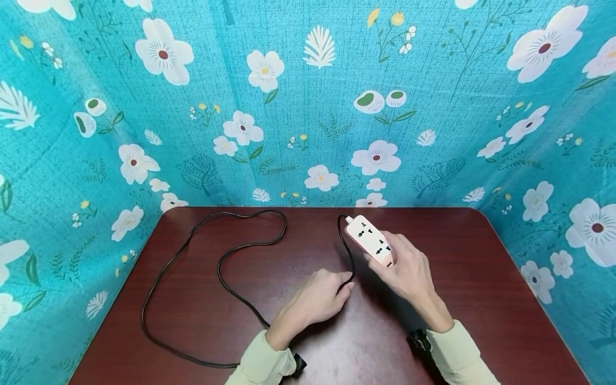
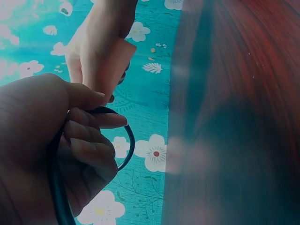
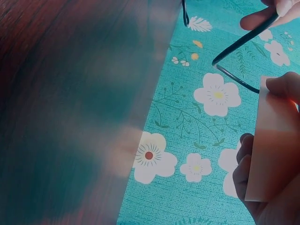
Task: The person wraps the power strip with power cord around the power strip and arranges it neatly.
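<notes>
A white power strip with black socket holes is gripped by my right hand, thumb on one long side and fingers on the other. In the right wrist view the strip shows edge-on in the hand. Its black cord leaves the far end and bends down to my left hand. There the thumb and curled fingers hold the cord, seen close in the left wrist view where the cord runs through the left hand. The plug end is hidden.
The remaining cord lies in a wide loop on the left of the dark red wooden table and passes under the left forearm. A blue flowered cloth hangs behind the table and along both sides.
</notes>
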{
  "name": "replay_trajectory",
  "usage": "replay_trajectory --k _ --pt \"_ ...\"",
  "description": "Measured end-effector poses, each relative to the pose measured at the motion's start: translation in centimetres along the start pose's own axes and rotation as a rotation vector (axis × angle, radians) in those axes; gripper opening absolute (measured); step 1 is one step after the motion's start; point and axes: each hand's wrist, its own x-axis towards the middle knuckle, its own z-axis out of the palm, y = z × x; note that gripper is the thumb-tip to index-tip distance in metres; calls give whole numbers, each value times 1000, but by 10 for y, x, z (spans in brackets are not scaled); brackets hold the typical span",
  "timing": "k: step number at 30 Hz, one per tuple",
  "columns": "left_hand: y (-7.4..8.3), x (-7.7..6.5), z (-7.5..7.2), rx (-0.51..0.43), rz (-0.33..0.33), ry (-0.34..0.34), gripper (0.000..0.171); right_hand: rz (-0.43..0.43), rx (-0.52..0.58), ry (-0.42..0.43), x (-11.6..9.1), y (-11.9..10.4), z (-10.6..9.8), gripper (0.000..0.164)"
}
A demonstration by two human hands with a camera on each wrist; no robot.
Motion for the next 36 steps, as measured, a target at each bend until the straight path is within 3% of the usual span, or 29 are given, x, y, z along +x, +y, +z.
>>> replay_trajectory --k 6,11,21,29,36 --pt "4 -1 0 38 39 8 31 -4 -3 -2 0 0 0 59" --pt "7 -2 2 103 62 15 19 -9 -7 1 -2 2 2 59" --pt "14 -5 0 203 74 -6 12 -12 -27 -6 -4 4 3 59" --pt "20 -9 0 253 107 64 17 -10 -38 -16 -4 5 4 61" --pt "24 -11 3 323 160 82 14 0 -39 -25 -5 4 3 62"
